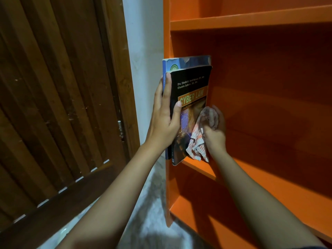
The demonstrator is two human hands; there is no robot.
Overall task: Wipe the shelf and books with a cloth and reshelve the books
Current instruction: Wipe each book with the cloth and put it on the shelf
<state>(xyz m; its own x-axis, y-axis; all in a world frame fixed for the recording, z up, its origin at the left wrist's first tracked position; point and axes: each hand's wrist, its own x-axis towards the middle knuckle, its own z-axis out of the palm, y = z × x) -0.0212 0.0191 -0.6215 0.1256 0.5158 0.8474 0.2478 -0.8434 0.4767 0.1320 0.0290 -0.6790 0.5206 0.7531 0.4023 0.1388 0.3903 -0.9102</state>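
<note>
A: Nearest, both forearms rise from the bottom of the frame. Left hand at centre clamps two upright books: fingers flat along the spines, thumb across the front of the black "Cyber Law" book. A blue-spined book stands behind it, against the left wall of the orange bookshelf.

B: Right hand?

A: Right hand, just right of centre, fingers closed around a bunched pale striped cloth, pressed to the lower cover.

B: Progress?

A: Judged mid-task. Both books rest on the middle shelf board, overhanging its front edge. The visible compartments hold nothing else. Whether the boards are wiped, cannot tell.

B: Remaining?

A: Likely finishing this cover, pushing both in. No other books in view.
</note>
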